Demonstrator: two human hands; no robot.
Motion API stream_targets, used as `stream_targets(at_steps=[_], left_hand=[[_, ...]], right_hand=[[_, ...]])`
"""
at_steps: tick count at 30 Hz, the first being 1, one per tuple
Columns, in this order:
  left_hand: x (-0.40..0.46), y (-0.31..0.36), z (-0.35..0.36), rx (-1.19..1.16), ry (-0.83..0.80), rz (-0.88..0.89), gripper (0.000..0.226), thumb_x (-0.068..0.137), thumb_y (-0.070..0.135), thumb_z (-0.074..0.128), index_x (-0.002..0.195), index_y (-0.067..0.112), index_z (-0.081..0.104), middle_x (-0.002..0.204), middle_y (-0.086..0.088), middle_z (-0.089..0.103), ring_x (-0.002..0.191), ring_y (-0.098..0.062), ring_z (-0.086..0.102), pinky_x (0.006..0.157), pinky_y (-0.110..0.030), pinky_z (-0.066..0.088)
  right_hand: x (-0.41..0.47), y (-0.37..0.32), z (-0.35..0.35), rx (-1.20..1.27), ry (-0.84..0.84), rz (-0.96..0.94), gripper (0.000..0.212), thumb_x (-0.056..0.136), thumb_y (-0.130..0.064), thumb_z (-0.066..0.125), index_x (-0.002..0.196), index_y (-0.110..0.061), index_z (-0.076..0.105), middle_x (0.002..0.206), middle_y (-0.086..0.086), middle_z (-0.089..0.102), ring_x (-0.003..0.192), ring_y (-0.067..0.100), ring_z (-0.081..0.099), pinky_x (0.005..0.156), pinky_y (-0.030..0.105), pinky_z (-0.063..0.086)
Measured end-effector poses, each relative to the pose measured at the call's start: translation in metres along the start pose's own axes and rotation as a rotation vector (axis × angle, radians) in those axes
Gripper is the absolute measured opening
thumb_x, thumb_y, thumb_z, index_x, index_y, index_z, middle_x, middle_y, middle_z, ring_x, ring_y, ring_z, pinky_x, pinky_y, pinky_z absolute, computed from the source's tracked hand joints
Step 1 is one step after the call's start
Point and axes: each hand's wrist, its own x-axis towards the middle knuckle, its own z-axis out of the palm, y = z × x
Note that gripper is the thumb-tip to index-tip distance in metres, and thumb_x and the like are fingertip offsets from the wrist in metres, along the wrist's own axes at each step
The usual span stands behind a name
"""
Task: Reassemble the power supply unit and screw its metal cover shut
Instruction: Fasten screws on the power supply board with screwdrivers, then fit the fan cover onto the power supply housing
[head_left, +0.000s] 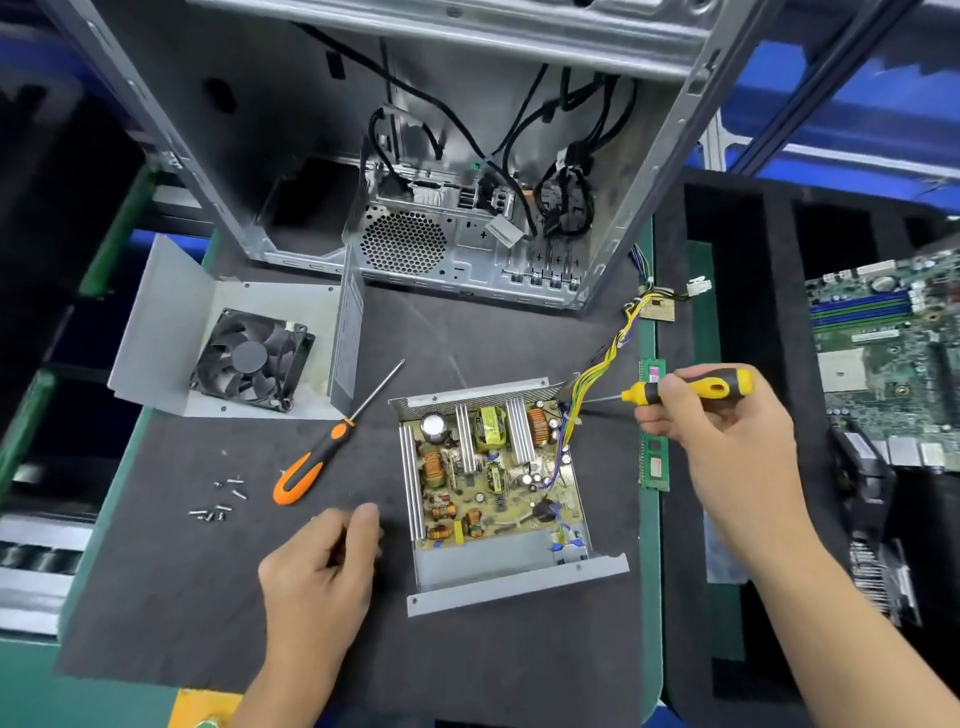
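Note:
The open power supply unit (498, 488) lies in the middle of the dark mat, its circuit board with coils and heat sinks exposed. Its metal cover (171, 322) lies upside down at the left with a black fan (253, 358) in it. My right hand (727, 431) grips a yellow-and-black screwdriver (691, 389), whose shaft points left at the unit's upper right corner by the yellow wire bundle (613, 348). My left hand (324, 566) hovers left of the unit, its fingers curled with fingertips pinched together; anything between them is hidden. Several loose screws (221, 501) lie at the left.
An orange-and-black screwdriver (322, 457) lies between the cover and the unit. An empty computer case (431, 156) stands behind. A green memory stick (653, 452) lies right of the unit. A motherboard (888, 358) rests in black foam at the right.

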Motion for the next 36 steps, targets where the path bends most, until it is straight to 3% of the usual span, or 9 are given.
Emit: stream_targets(at_steps=[7, 14, 17, 20, 24, 27, 29, 33, 36], left_hand=[[0.001, 0.0, 0.0, 0.006, -0.011, 0.01, 0.063, 0.098, 0.057, 0.047, 0.056, 0.012, 0.056, 0.054, 0.007, 0.056, 0.046, -0.022, 0.055, 0.05, -0.034, 0.041], [0.001, 0.002, 0.0, -0.008, -0.022, 0.009, 0.054, 0.098, 0.05, 0.049, 0.057, 0.014, 0.055, 0.057, 0.006, 0.055, 0.047, -0.021, 0.054, 0.052, -0.033, 0.041], [0.002, 0.002, -0.001, -0.006, -0.037, 0.014, 0.06, 0.098, 0.054, 0.047, 0.057, 0.011, 0.053, 0.051, 0.004, 0.051, 0.047, -0.026, 0.052, 0.052, -0.035, 0.04], [0.002, 0.001, 0.0, -0.003, -0.049, 0.005, 0.062, 0.098, 0.054, 0.047, 0.057, 0.007, 0.052, 0.051, -0.002, 0.05, 0.048, -0.028, 0.05, 0.053, -0.038, 0.04], [0.002, 0.001, 0.0, -0.014, -0.064, -0.014, 0.059, 0.096, 0.051, 0.048, 0.058, 0.007, 0.052, 0.051, -0.003, 0.05, 0.05, -0.027, 0.05, 0.054, -0.038, 0.041], [0.002, 0.003, -0.001, -0.003, -0.07, -0.005, 0.057, 0.096, 0.048, 0.048, 0.058, 0.006, 0.051, 0.051, -0.004, 0.049, 0.051, -0.027, 0.049, 0.055, -0.036, 0.04], [0.003, 0.005, -0.001, -0.002, -0.065, 0.003, 0.056, 0.096, 0.046, 0.048, 0.058, 0.006, 0.049, 0.05, -0.004, 0.047, 0.05, -0.024, 0.046, 0.054, -0.034, 0.039], [0.004, 0.011, -0.002, 0.02, -0.071, 0.003, 0.053, 0.096, 0.042, 0.048, 0.057, 0.007, 0.045, 0.05, 0.0, 0.041, 0.053, -0.02, 0.039, 0.053, -0.029, 0.036], [0.003, 0.012, -0.002, 0.034, -0.082, -0.032, 0.05, 0.095, 0.038, 0.052, 0.057, 0.006, 0.046, 0.05, -0.001, 0.042, 0.053, -0.02, 0.04, 0.054, -0.028, 0.037]], right_hand=[[-0.005, -0.013, 0.003, -0.162, -0.065, -0.196, 0.029, 0.089, -0.021, 0.073, 0.106, -0.035, 0.054, 0.081, -0.002, 0.074, 0.072, 0.014, 0.075, 0.072, 0.027, 0.059], [0.001, -0.036, 0.011, -0.56, -0.129, -0.254, 0.026, 0.086, -0.044, 0.067, 0.08, -0.031, 0.044, 0.079, -0.027, 0.065, 0.068, -0.004, 0.062, 0.061, 0.005, 0.041], [0.004, -0.046, 0.011, -0.611, -0.169, -0.289, 0.019, 0.087, -0.03, 0.066, 0.079, -0.029, 0.048, 0.075, -0.015, 0.065, 0.067, 0.004, 0.063, 0.061, 0.013, 0.045], [0.007, -0.053, 0.011, -0.829, -0.224, -0.377, 0.015, 0.09, -0.029, 0.064, 0.084, -0.028, 0.05, 0.06, -0.011, 0.061, 0.063, 0.011, 0.065, 0.068, 0.034, 0.052], [0.016, -0.065, 0.014, -0.966, -0.388, -0.448, 0.017, 0.092, -0.04, 0.062, 0.096, -0.03, 0.05, 0.08, -0.015, 0.054, 0.071, 0.009, 0.056, 0.067, 0.032, 0.045], [0.023, -0.072, 0.014, -1.016, -0.51, -0.437, 0.009, 0.093, -0.024, 0.064, 0.095, -0.026, 0.055, 0.098, -0.005, 0.049, 0.088, 0.015, 0.054, 0.082, 0.03, 0.043], [0.023, -0.075, 0.016, -1.112, -0.47, -0.446, 0.007, 0.095, -0.025, 0.062, 0.094, -0.018, 0.064, 0.098, 0.001, 0.053, 0.093, 0.026, 0.054, 0.083, 0.039, 0.045], [0.024, -0.085, 0.02, -1.389, -0.429, -0.369, 0.041, 0.097, -0.053, 0.048, 0.093, -0.015, 0.063, 0.079, 0.005, 0.056, 0.085, 0.035, 0.059, 0.068, 0.037, 0.044], [0.028, -0.097, 0.017, -1.289, -0.615, -0.285, 0.023, 0.096, -0.041, 0.058, 0.098, -0.018, 0.06, 0.094, 0.004, 0.054, 0.09, 0.027, 0.055, 0.081, 0.039, 0.047]])
